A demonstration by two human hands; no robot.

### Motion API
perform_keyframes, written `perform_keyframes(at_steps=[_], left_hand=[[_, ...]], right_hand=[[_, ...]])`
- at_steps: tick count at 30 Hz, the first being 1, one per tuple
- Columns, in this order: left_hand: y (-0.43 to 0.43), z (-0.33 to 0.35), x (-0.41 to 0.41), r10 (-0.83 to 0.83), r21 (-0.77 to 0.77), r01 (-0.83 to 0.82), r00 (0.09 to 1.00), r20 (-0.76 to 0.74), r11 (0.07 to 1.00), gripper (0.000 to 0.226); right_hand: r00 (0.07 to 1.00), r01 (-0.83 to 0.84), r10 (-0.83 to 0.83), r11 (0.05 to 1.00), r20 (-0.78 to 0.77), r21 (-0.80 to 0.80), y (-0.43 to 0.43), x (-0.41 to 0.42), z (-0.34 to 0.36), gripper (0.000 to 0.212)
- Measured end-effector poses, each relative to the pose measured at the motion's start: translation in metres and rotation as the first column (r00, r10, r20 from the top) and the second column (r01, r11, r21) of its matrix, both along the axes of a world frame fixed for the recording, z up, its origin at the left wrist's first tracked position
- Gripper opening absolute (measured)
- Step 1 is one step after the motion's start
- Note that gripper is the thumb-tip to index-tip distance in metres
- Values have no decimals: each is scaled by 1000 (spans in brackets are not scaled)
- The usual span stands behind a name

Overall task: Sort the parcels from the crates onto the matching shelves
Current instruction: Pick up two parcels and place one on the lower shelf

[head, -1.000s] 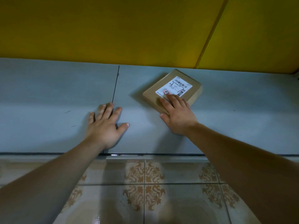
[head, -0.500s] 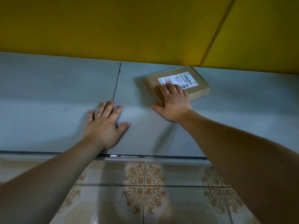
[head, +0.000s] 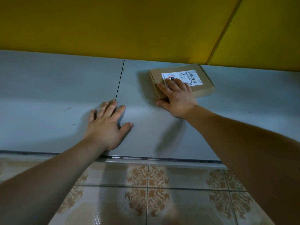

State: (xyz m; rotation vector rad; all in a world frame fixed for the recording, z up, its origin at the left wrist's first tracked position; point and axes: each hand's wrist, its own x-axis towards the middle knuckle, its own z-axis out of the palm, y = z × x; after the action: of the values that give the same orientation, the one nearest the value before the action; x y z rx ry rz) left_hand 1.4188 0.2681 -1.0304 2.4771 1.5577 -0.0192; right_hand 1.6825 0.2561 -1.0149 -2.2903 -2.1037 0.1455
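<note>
A flat brown cardboard parcel (head: pixel 199 75) with a white shipping label lies on the grey shelf (head: pixel 65 88), close to the yellow back wall. My right hand (head: pixel 177 98) rests on the parcel's near left corner, straight fingers lying over the label's edge and the thumb down on the shelf beside the box. My left hand (head: pixel 107 125) lies flat on the shelf with its fingers spread, well left of the parcel and holding nothing.
A thin dark seam (head: pixel 120 82) splits the shelf into two panels just above my left hand. The yellow wall (head: pixel 129 26) rises behind the shelf. Below the shelf's front edge (head: pixel 162 159) is a patterned tile floor (head: pixel 146 192).
The parcel has turned from a diagonal lie to nearly square with the wall and slid back and right under my right hand. My left hand has stayed put.
</note>
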Motion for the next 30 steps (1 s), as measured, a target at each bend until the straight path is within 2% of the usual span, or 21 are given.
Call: perform_keyframes(at_steps=[4, 7, 11, 21, 30], left_hand=[[12, 8, -1, -37, 21, 37, 999, -11, 999, 97], [18, 1, -1, -18, -23, 17, 999, -31, 1000, 96], [20, -5, -2, -27, -4, 27, 999, -45, 1000, 93], [20, -7, -3, -21, 19, 22, 1000, -9, 1000, 93], [19, -7, -4, -22, 29, 22, 1000, 9, 999, 90]], right_hand=[[999, -30, 30, 1000, 28, -7, 14, -2, 0, 72], [1000, -8, 7, 1000, 31, 31, 31, -11, -3, 69], [998, 43, -46, 996, 40, 78, 57, -26, -8, 67], [984, -69, 56, 995, 169, 72, 105, -22, 0, 67], [982, -82, 70, 994, 173, 67, 110, -23, -7, 67]])
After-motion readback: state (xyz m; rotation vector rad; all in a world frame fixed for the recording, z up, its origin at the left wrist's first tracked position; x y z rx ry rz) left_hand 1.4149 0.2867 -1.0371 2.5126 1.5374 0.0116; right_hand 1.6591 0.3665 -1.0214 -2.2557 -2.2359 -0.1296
